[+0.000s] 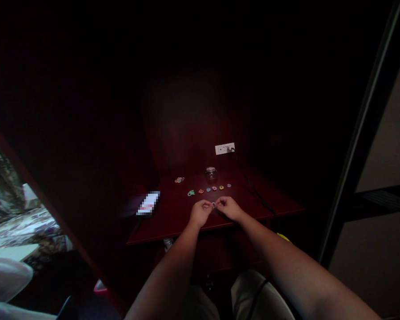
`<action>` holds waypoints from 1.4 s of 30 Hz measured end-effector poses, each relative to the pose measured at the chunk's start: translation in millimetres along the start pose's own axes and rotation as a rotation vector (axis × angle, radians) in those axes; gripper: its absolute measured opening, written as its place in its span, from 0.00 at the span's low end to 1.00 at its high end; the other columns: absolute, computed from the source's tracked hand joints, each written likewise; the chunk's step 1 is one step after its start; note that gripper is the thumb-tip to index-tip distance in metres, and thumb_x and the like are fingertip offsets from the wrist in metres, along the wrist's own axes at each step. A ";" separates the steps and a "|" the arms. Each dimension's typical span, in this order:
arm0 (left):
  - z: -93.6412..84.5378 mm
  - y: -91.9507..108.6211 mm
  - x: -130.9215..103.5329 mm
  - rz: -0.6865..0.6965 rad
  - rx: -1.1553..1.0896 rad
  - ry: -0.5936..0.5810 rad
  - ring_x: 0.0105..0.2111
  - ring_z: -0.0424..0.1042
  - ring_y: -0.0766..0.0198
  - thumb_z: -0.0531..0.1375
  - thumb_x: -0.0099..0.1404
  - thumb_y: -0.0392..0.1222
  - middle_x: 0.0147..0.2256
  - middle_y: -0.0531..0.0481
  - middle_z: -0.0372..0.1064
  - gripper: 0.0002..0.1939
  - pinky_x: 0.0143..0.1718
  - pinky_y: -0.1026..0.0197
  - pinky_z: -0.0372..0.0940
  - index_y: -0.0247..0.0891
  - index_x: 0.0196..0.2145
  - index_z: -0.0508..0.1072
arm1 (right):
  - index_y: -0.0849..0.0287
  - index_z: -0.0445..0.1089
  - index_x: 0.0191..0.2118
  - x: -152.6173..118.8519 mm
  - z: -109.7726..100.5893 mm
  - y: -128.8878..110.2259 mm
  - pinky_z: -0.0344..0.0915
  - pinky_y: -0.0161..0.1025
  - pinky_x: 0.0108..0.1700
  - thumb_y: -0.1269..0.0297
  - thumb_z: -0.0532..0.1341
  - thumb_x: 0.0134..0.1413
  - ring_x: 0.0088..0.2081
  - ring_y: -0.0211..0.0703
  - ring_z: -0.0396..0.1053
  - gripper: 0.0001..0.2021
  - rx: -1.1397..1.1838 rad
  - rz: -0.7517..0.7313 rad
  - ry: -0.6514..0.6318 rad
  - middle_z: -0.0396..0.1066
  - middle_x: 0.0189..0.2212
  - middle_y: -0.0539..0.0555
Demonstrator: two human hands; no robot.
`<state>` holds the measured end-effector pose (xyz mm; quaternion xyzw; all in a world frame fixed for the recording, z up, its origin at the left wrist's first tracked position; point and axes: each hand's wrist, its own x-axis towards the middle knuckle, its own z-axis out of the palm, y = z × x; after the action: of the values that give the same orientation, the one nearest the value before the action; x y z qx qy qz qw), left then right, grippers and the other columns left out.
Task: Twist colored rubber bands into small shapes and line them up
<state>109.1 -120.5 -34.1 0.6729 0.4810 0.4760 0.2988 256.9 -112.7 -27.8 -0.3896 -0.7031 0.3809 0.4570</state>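
My left hand [201, 212] and my right hand [228, 208] meet just above the front part of the dark red desk [173, 222]. Between their pinched fingertips is a small light-green loop that looks like a hair tie [214, 204]; both hands have hold of it. Beyond them lies a row of similar small coloured loops: a green bunch [191, 193], a red one [201, 191], a blue one [208, 189], a pink one [214, 188], a yellow one [221, 187] and a purple one [229, 185]. Their fine detail is too small to make out.
Behind the row stands a lidded glass jar [211, 173]. A pile of pale loops [179, 180] lies at the back left, and a lit phone [148, 203] at the left edge. From the wall socket [225, 148], a black cable [253, 189] runs down the right side.
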 end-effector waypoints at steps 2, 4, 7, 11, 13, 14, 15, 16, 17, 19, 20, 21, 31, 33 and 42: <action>-0.2 0.4 0.1 -0.014 -0.013 -0.003 0.21 0.64 0.70 0.58 0.49 0.42 0.21 0.50 0.67 0.10 0.23 0.69 0.58 0.32 0.26 0.70 | 0.63 0.64 0.23 0.0 0.2 0.0 0.52 0.29 0.20 0.65 0.56 0.38 0.17 0.31 0.55 0.06 -0.005 0.004 -0.005 0.59 0.15 0.46; -0.1 1.0 0.2 -0.019 -0.034 -0.017 0.21 0.65 0.70 0.58 0.50 0.42 0.21 0.50 0.67 0.10 0.23 0.69 0.58 0.32 0.26 0.69 | 0.63 0.64 0.23 -0.1 0.1 -0.1 0.52 0.29 0.21 0.66 0.56 0.38 0.18 0.31 0.55 0.05 -0.017 0.007 -0.014 0.60 0.15 0.47; 0.1 1.4 0.2 -0.021 -0.067 -0.036 0.21 0.65 0.70 0.57 0.50 0.42 0.21 0.49 0.68 0.09 0.23 0.69 0.58 0.32 0.26 0.68 | 0.63 0.65 0.22 0.2 -0.2 0.3 0.53 0.29 0.21 0.66 0.56 0.38 0.18 0.30 0.55 0.05 -0.034 0.012 -0.028 0.61 0.15 0.47; 0.7 1.6 0.1 -0.040 -0.084 -0.041 0.19 0.64 0.71 0.57 0.51 0.41 0.20 0.49 0.67 0.08 0.22 0.69 0.58 0.31 0.25 0.68 | 0.63 0.64 0.22 0.9 -0.5 1.6 0.52 0.28 0.20 0.66 0.56 0.38 0.17 0.30 0.55 0.05 -0.034 0.021 -0.018 0.61 0.15 0.47; 1.1 1.4 0.3 -0.046 -0.088 -0.037 0.19 0.64 0.71 0.56 0.51 0.41 0.20 0.49 0.67 0.08 0.22 0.69 0.59 0.31 0.25 0.68 | 0.63 0.64 0.22 1.1 -0.7 1.9 0.51 0.28 0.20 0.67 0.56 0.38 0.17 0.30 0.55 0.05 -0.031 0.024 -0.004 0.60 0.14 0.46; 1.2 1.2 0.5 -0.047 -0.088 -0.035 0.19 0.64 0.71 0.56 0.51 0.41 0.20 0.48 0.68 0.08 0.22 0.69 0.59 0.31 0.25 0.68 | 0.63 0.64 0.22 1.1 -0.8 2.0 0.51 0.28 0.20 0.67 0.56 0.37 0.17 0.30 0.55 0.05 -0.028 0.024 0.003 0.60 0.14 0.46; 1.4 1.0 0.6 -0.046 -0.087 -0.035 0.19 0.65 0.71 0.56 0.51 0.41 0.21 0.48 0.68 0.08 0.22 0.69 0.59 0.32 0.25 0.68 | 0.63 0.63 0.21 1.0 -0.9 1.9 0.51 0.28 0.20 0.67 0.56 0.37 0.17 0.30 0.55 0.04 -0.025 0.022 0.008 0.60 0.14 0.46; 1.5 0.6 0.7 -0.044 -0.084 -0.035 0.20 0.65 0.71 0.56 0.51 0.41 0.21 0.48 0.68 0.08 0.22 0.69 0.59 0.32 0.25 0.68 | 0.63 0.63 0.21 0.9 -1.0 1.8 0.51 0.28 0.20 0.67 0.56 0.38 0.17 0.30 0.55 0.04 -0.022 0.020 0.014 0.59 0.14 0.46; 1.6 0.3 0.7 -0.040 -0.079 -0.038 0.20 0.65 0.71 0.56 0.51 0.41 0.21 0.48 0.68 0.08 0.23 0.69 0.59 0.32 0.25 0.68 | 0.63 0.62 0.21 0.8 -1.2 1.6 0.51 0.28 0.20 0.67 0.56 0.38 0.17 0.30 0.55 0.04 -0.020 0.020 0.021 0.59 0.14 0.46; 1.6 -0.4 0.4 -0.033 -0.065 -0.045 0.21 0.66 0.70 0.56 0.51 0.41 0.22 0.48 0.68 0.08 0.23 0.68 0.60 0.32 0.25 0.68 | 0.63 0.62 0.21 0.5 -1.7 1.3 0.50 0.28 0.19 0.66 0.56 0.38 0.16 0.30 0.54 0.05 -0.014 0.022 0.030 0.58 0.14 0.45; 1.6 -0.6 0.1 -0.029 -0.056 -0.049 0.21 0.66 0.70 0.56 0.52 0.41 0.22 0.48 0.69 0.08 0.23 0.68 0.60 0.32 0.25 0.69 | 0.63 0.62 0.21 0.3 -1.9 1.2 0.50 0.28 0.19 0.66 0.56 0.38 0.16 0.29 0.54 0.05 -0.009 0.024 0.032 0.58 0.14 0.45; 1.5 -0.7 -0.3 -0.026 -0.046 -0.050 0.22 0.66 0.70 0.56 0.52 0.41 0.23 0.47 0.69 0.08 0.24 0.68 0.60 0.32 0.25 0.69 | 0.63 0.61 0.21 0.1 -2.1 1.0 0.50 0.28 0.19 0.66 0.56 0.38 0.16 0.29 0.54 0.05 0.000 0.028 0.033 0.58 0.14 0.45; 1.5 3.7 -2.5 -0.019 -0.037 -0.054 0.23 0.67 0.69 0.56 0.52 0.41 0.23 0.48 0.69 0.08 0.25 0.68 0.60 0.32 0.25 0.69 | 0.61 0.59 0.25 -2.2 -1.1 -4.9 0.54 0.30 0.19 0.63 0.56 0.40 0.15 0.31 0.58 0.07 0.138 0.052 -0.010 0.61 0.15 0.45; 1.5 4.5 -2.7 -0.021 -0.031 -0.048 0.23 0.67 0.69 0.56 0.52 0.41 0.22 0.48 0.69 0.08 0.25 0.68 0.60 0.32 0.25 0.69 | 0.61 0.58 0.30 -2.8 -1.4 -4.2 0.55 0.30 0.20 0.63 0.60 0.37 0.17 0.30 0.59 0.12 0.219 0.037 -0.050 0.63 0.18 0.45; 2.6 3.9 -5.2 -0.016 0.047 -0.065 0.21 0.64 0.70 0.55 0.53 0.46 0.21 0.49 0.68 0.13 0.24 0.68 0.58 0.32 0.25 0.68 | 0.62 0.59 0.36 -3.9 -3.7 2.5 0.55 0.30 0.22 0.62 0.63 0.32 0.18 0.30 0.59 0.21 0.276 0.018 -0.113 0.63 0.19 0.45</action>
<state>112.5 -126.6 -33.6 0.6910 0.4873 0.4404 0.3020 262.0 -114.5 -30.3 -0.3075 -0.6651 0.4993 0.4624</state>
